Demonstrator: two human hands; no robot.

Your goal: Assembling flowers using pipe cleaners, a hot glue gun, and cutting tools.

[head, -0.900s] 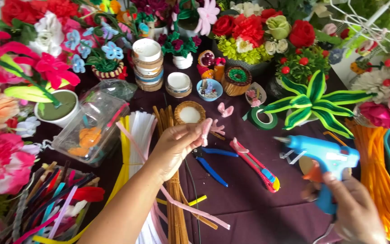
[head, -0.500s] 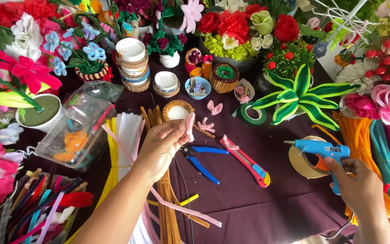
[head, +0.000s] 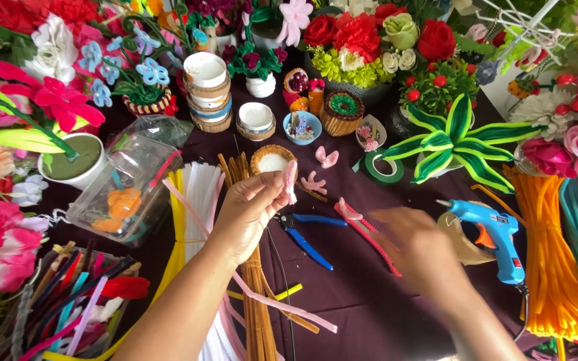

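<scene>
Pink pipe-cleaner piece (head: 291, 180), fuzzy and folded into a small loop, sits pinched between the fingertips of the left hand (head: 249, 210), held above the surface (head: 369, 314) near its middle. At the far left, a clear plastic box (head: 128, 184) and a tray of mixed fuzzy stems (head: 68, 301), cut off by the lower edge, crowd that side. Under the left hand lie white stems (head: 202, 194) and brown stems (head: 255, 314). Blue-handled pliers (head: 306, 237) lie just right of them. The only open room is the dark cloth below and between the hands. The right hand (head: 416, 251) is motion-blurred; it seems open and empty, though I cannot be sure. A blue glue gun (head: 493, 234) stands beside it, then orange stems (head: 556, 267).
</scene>
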